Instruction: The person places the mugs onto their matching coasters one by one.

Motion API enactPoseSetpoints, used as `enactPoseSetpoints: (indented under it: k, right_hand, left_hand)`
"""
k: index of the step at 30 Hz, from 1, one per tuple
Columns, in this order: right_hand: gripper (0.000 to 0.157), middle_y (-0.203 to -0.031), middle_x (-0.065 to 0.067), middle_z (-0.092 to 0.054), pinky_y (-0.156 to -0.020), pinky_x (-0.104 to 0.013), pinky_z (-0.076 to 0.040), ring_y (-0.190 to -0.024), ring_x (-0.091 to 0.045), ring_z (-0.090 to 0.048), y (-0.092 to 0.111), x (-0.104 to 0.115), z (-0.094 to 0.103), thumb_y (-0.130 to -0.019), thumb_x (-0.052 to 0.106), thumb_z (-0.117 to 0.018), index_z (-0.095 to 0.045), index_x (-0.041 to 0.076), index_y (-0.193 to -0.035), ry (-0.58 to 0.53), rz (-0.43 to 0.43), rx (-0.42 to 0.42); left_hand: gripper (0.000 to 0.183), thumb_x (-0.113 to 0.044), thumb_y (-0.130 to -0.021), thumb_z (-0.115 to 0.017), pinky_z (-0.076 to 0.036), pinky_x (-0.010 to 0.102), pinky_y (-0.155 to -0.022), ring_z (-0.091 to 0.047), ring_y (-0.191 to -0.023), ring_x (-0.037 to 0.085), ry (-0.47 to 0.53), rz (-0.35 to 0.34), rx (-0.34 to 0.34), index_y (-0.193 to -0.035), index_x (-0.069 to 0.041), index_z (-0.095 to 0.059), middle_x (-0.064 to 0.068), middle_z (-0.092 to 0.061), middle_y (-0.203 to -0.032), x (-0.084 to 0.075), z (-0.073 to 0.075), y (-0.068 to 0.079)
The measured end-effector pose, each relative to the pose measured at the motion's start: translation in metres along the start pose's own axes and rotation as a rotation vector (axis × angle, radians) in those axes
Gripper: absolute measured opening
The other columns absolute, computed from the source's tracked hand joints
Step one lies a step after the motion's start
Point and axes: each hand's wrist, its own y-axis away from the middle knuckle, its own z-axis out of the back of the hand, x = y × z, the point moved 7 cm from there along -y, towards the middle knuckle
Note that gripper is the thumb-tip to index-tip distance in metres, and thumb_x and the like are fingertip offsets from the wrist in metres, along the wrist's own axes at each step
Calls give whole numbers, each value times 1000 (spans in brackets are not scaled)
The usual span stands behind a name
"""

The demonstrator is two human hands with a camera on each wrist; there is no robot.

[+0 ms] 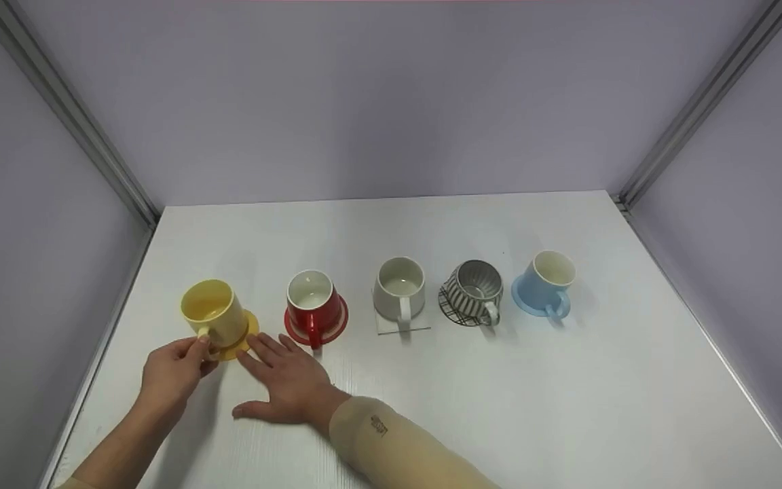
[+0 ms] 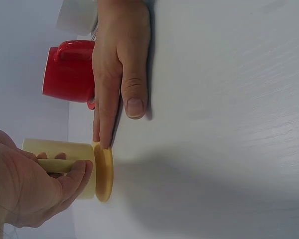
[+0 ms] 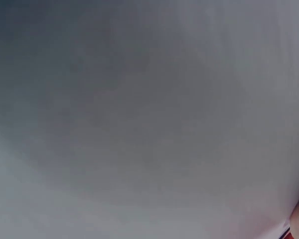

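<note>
My left hand (image 1: 172,373) grips the handle of a yellow mug (image 1: 218,312) at the left of the table. Under the mug lies a round yellow coaster (image 2: 104,172), partly hidden by it in the head view. Whether the mug fully touches the coaster, I cannot tell. My right hand (image 1: 289,380) lies palm down with straight fingers, its fingertips at the coaster's edge. Just beyond that hand a red mug (image 1: 316,312) stands on a red coaster (image 1: 338,324). Mostly blurred table surface fills the right wrist view.
Farther right on the white table (image 1: 499,407) stand a white mug (image 1: 398,285) on a square coaster, a striped mug (image 1: 466,292) on a black wire coaster, and a light blue mug (image 1: 544,285) on a blue coaster. Grey-white walls (image 1: 391,102) enclose the back and sides.
</note>
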Motion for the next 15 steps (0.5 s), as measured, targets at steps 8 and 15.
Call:
enactPoseSetpoints:
  k: [8,15]
  right_hand:
    - [98,-178,5,5,-130,-32,1,-162,-11,7,1,-1,-1,-94,90,-17,-5,31,-172,-30,-14,-1]
    - [99,-178,5,-1,-130,-31,1,-162,-11,4,1,-1,1,-95,90,-19,-8,29,-172,-47,-23,6]
  left_hand:
    - [55,-28,-116,-43,-56,36,-103,-63,-127,36,-6,22,1,-151,15,-45,33,-51,-151,5,-3,-1]
    - [56,-28,-116,-42,-53,39,-106,-58,-134,41,13,27,-1,-151,15,-44,33,-49,-152,7,-3,-1]
